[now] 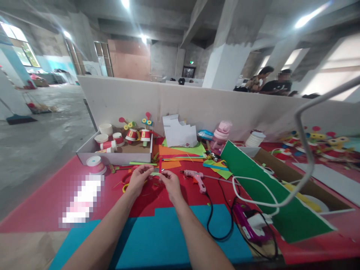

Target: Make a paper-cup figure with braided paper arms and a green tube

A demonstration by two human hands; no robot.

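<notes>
My left hand point(140, 177) is closed in a pinch on one end of a short light-green paper strip point(154, 173). At the strip's other end, my right hand point(171, 183) pinches too, where a narrow red strip point(160, 165) stands up crosswise. Whether the two strips are joined is too small to tell. Yellow-handled scissors point(125, 187) lie partly hidden behind my left hand. To the right of my right hand rests a pink glue gun point(197, 177) with its cord trailing toward me.
A white box point(115, 159) at the back left holds paper cups and cup figures. Colored paper point(171, 164) lies mid-table. A green board point(264, 191), white cable point(305, 165) and purple power strip point(250, 225) occupy the right. Blue sheets point(157, 240) lie under my forearms.
</notes>
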